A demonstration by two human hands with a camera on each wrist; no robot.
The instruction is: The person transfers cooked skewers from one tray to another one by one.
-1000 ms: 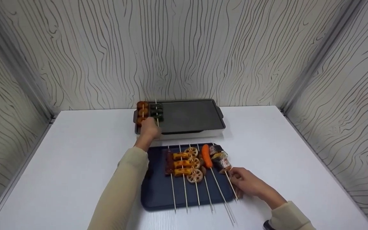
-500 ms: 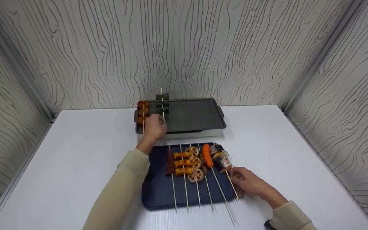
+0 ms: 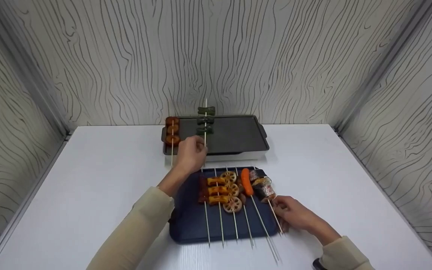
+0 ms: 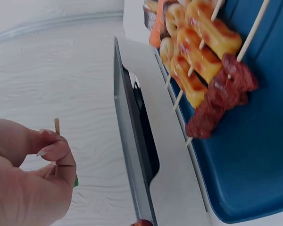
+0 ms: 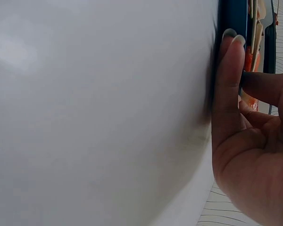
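Observation:
My left hand [image 3: 192, 154] pinches the stick of a green pepper skewer [image 3: 205, 120] over the black griddle [image 3: 234, 135]. The left wrist view shows the stick's end [image 4: 57, 125] poking out above the curled fingers, with most of the skewer hidden. On the griddle's left side lies a skewer of round orange-brown pieces [image 3: 172, 129]. In front stands a blue tray [image 3: 189, 225] of skewers. My right hand [image 3: 293, 213] grips the tray's right rim, thumb on the inner side and fingers along the outer wall, close to the stick of the dark-wrapped roll skewer [image 3: 263, 185].
Across the tray lie a dark red meat skewer [image 3: 203, 189], a yellow skewer [image 3: 218, 190], a lotus root skewer [image 3: 232, 204], a partly hidden brownish skewer [image 3: 242, 198] and an orange sausage skewer [image 3: 246, 182]. Several sticks overhang its front edge. A patterned wall [image 3: 216, 56] rises behind the griddle.
My left hand has lifted the green pepper skewer from beside the orange-brown one and carried it rightward over the griddle. My right hand has stayed at the tray's rim.

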